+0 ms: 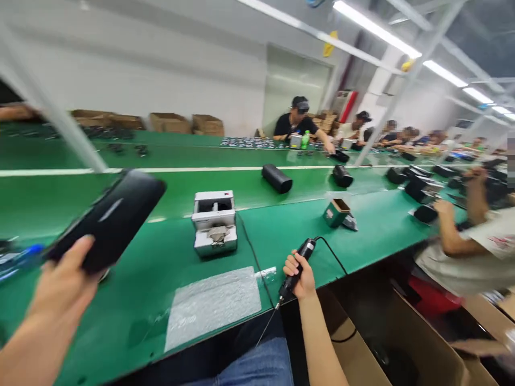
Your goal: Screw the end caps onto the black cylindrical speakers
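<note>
My left hand (66, 287) grips one end of a long black plastic housing (124, 214), raised above the green bench at the left; it is slightly blurred. In my right hand (300, 273) is a black corded electric screwdriver (296, 268), its long thin bit slanting down past the bench edge over my lap. Between the hands a white foam sheet (215, 303) lies flat on the bench. Beyond the sheet stands a grey-and-white screw feeder box (215, 222), with a cable running from it toward me.
Two black housings (277, 178) lie on the green conveyor (173, 190) behind the bench. A small green box (337, 212) stands to the right. A co-worker (462, 241) sits at the right, above cardboard boxes (426, 332). Another person (300, 120) reaches across the far side.
</note>
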Demonstrator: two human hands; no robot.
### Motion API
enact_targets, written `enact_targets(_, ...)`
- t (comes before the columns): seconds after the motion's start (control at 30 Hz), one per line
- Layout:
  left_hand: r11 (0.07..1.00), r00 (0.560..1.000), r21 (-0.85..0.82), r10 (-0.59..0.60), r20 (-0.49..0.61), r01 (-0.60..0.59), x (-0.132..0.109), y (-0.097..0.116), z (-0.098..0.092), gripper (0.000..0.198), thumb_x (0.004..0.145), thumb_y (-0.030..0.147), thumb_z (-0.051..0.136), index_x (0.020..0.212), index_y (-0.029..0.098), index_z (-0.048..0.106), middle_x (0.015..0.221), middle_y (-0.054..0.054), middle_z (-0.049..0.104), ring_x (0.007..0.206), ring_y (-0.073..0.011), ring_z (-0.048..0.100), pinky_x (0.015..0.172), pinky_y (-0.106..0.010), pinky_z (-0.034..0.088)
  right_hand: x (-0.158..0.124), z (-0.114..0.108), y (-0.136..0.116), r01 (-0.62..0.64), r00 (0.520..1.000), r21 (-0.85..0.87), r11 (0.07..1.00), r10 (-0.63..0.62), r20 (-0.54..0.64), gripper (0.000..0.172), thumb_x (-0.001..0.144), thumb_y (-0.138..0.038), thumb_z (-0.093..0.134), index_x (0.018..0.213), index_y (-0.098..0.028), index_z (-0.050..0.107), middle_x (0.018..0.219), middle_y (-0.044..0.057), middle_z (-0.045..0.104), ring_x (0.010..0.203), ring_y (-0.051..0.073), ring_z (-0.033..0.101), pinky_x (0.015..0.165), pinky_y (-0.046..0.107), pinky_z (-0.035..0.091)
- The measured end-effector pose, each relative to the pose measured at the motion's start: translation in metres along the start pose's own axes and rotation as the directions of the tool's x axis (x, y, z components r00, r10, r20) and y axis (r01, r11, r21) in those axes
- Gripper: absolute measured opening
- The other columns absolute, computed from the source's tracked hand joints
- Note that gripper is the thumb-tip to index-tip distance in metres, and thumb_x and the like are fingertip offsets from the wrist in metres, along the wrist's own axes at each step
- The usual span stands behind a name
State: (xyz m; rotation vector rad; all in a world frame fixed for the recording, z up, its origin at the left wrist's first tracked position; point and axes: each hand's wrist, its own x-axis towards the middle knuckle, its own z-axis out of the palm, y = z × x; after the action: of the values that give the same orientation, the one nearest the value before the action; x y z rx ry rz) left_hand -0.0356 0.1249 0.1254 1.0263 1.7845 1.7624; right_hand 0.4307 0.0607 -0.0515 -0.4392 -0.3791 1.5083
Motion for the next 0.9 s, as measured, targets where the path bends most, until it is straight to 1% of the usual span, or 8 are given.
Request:
enact_targets(0.07,0.997,0.993,0.020,-0.072,-0.098,0.074,0.024,-0.006,0.010,0.071,0.103,0.059,0.085,0.143,0.012,0.050,0.144,-0.015,0.074,0.120,-0.0239,0.075,0.107,-0.053,0.070,-0.002,0.000,-0.004,-0.022,1.000,0.007,1.000,0.022,-0.015,0.022,0.114,-0.033,0.078,0.109,-0.014,0.068,0.078,-0.007,0.051,0.058,0.006,0.045,0.055,0.017,0.046)
enact_targets(0.17,0.992,0.985,0.084,-0.082,-0.154,0.095,0.066,-0.022,0.050,0.090,0.098,0.053,0.091,0.148,0.004,0.035,0.160,-0.025,0.063,0.135,-0.0219,0.068,0.126,-0.046,0.056,-0.001,0.002,-0.009,-0.042,0.999,-0.004,0.999,0.042,-0.029,0.020,0.113,-0.031,0.079,0.109,-0.015,0.067,0.078,-0.008,0.049,0.059,0.007,0.044,0.056,0.018,0.047)
enact_targets(0.3,0.981,0.990,0.180,-0.051,-0.131,0.075,0.092,-0.036,0.109,0.108,0.092,0.053,0.094,0.152,-0.003,0.023,0.171,-0.037,0.043,0.161,-0.0386,0.049,0.139,-0.057,0.034,-0.003,0.005,-0.009,-0.039,0.999,-0.046,0.998,0.037,-0.027,0.020,0.113,-0.031,0.080,0.109,-0.015,0.067,0.077,-0.008,0.048,0.058,0.006,0.043,0.055,0.018,0.046)
enact_targets(0.4,0.975,0.996,0.220,-0.018,-0.086,0.037,0.094,-0.042,0.131,0.108,0.092,0.053,0.093,0.151,-0.005,0.023,0.173,-0.039,0.035,0.168,-0.0465,0.039,0.141,-0.061,0.026,-0.003,0.005,-0.007,-0.010,1.000,-0.083,0.997,0.009,-0.015,0.021,0.112,-0.031,0.081,0.108,-0.015,0.067,0.076,-0.008,0.047,0.057,0.006,0.042,0.055,0.017,0.045)
enact_targets(0.57,0.958,0.999,0.286,0.024,-0.041,-0.012,0.103,-0.061,0.142,0.100,0.092,0.037,0.093,0.154,-0.004,0.025,0.174,-0.037,0.034,0.170,-0.0447,0.035,0.142,-0.063,0.024,-0.005,0.004,-0.008,0.008,1.000,-0.130,0.992,-0.009,-0.007,0.022,0.110,-0.031,0.082,0.110,-0.015,0.067,0.076,-0.009,0.045,0.058,0.006,0.040,0.055,0.018,0.045)
enact_targets(0.73,0.947,0.999,0.319,0.035,-0.004,-0.032,0.111,-0.074,0.139,0.113,0.084,0.017,0.098,0.164,-0.005,0.022,0.176,-0.038,0.034,0.170,-0.0440,0.035,0.144,-0.065,0.023,-0.010,0.011,-0.009,0.012,1.000,-0.172,0.985,-0.008,0.024,0.024,0.108,-0.031,0.083,0.108,-0.016,0.065,0.077,-0.009,0.044,0.058,0.006,0.038,0.056,0.018,0.045)
enact_targets(0.83,0.947,0.996,0.307,0.086,0.035,-0.093,0.107,-0.061,0.120,0.109,0.093,0.022,0.094,0.169,-0.008,0.022,0.178,-0.036,0.033,0.170,-0.0423,0.034,0.145,-0.064,0.024,-0.007,0.023,-0.014,0.049,0.995,-0.205,0.978,-0.029,0.098,0.027,0.108,-0.034,0.084,0.105,-0.016,0.064,0.075,-0.009,0.042,0.057,0.006,0.035,0.055,0.017,0.042)
enact_targets(0.9,0.935,0.980,0.298,0.168,0.106,-0.192,0.097,-0.044,0.112,0.088,0.105,0.033,0.085,0.171,0.000,0.036,0.177,-0.028,0.042,0.164,-0.0402,0.046,0.141,-0.065,0.035,-0.003,0.036,-0.016,0.088,0.988,-0.215,0.973,-0.057,0.144,0.030,0.109,-0.037,0.084,0.103,-0.016,0.063,0.073,-0.010,0.040,0.055,0.005,0.033,0.052,0.016,0.039)
